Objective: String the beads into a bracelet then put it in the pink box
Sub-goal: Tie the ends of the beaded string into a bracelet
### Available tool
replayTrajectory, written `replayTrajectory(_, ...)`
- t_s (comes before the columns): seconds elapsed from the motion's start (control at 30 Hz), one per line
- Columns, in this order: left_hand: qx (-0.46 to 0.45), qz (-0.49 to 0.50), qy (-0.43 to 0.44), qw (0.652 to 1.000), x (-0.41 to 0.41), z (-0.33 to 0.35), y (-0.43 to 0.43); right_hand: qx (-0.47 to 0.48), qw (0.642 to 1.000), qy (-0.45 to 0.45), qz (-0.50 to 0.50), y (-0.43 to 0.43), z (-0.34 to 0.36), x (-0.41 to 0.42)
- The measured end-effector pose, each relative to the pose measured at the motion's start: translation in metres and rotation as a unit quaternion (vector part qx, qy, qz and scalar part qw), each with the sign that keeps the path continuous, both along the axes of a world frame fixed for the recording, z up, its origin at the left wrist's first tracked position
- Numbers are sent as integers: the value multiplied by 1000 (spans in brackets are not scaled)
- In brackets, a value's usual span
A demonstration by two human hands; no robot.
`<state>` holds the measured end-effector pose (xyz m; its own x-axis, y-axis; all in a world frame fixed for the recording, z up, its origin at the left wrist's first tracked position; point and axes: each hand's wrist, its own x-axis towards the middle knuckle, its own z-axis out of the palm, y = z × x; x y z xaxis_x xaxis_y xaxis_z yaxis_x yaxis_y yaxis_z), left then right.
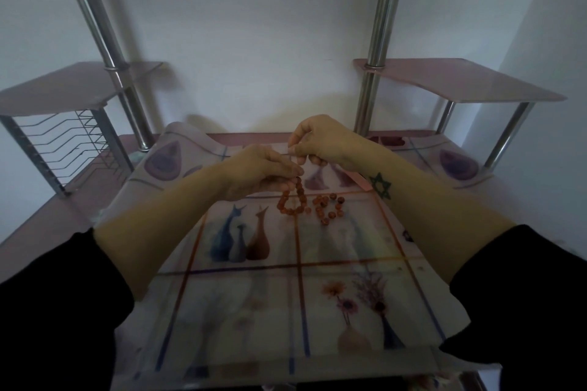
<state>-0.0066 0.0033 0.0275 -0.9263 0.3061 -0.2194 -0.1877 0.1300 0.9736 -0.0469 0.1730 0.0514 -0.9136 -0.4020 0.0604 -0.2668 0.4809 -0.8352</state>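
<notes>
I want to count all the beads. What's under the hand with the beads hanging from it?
Under the left hand hangs a strand of orange beads, curling onto the patterned mat. Loose beads lie beside it. Any beads inside the curled fingers are hidden.

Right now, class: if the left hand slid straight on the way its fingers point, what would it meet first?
Probably the right hand, just beyond the left hand fingertips; depth is unclear, so it might pass below.
</notes>
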Motion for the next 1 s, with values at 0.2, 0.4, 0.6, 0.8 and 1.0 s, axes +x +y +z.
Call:
replayTrajectory(0.2, 68, 59, -86, 992, -3, 5, -2, -57, 995, 20, -80, 1, -6, -2)
replayTrajectory(0.4, 163, 74, -127, 976, -5, 9, -4, -125, 980, -153, 1, 7, -25, 4)
replayTrajectory(0.6, 133, 57, -106, 984, -7, 10, -11, -100, 982, -149, 53, 7, -35, 0)
replayTrajectory(0.8, -128, 72, 100, 984, -3, 7, -11, -62, 990, -123, 28, 9, -32, 0)
replayTrajectory(1.0, -316, 71, 324, 889, -3, -1, -6, -75, 987, -140, 22, 7, -31, 2)
